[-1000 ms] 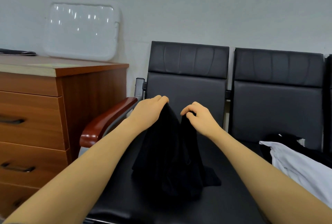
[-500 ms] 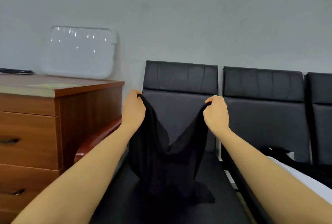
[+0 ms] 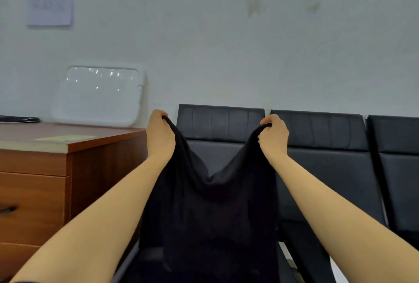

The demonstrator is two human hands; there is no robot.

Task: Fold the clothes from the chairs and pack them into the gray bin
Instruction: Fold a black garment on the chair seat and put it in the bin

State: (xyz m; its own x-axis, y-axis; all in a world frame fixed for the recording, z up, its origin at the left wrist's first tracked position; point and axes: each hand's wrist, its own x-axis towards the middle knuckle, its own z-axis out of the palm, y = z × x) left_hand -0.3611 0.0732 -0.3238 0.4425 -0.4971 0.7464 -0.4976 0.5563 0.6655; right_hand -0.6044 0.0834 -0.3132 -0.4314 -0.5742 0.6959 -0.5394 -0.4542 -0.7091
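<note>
One black garment (image 3: 210, 214), two hands, three black chairs (image 3: 317, 158) in a row. The left hand (image 3: 159, 135) pinches the garment's top edge on one side, fingers curled tight over the cloth; the right hand (image 3: 274, 134) grips the other side the same way. The garment hangs between them, sagging in the middle, in front of the leftmost chair. One wooden cabinet (image 3: 68, 169) stands left, a white tray (image 3: 99, 95) leaning on it.

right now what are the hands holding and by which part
Both hold one black garment by its top edge: the left hand grips one upper corner, the right hand the other, with the cloth sagging between them.
</note>
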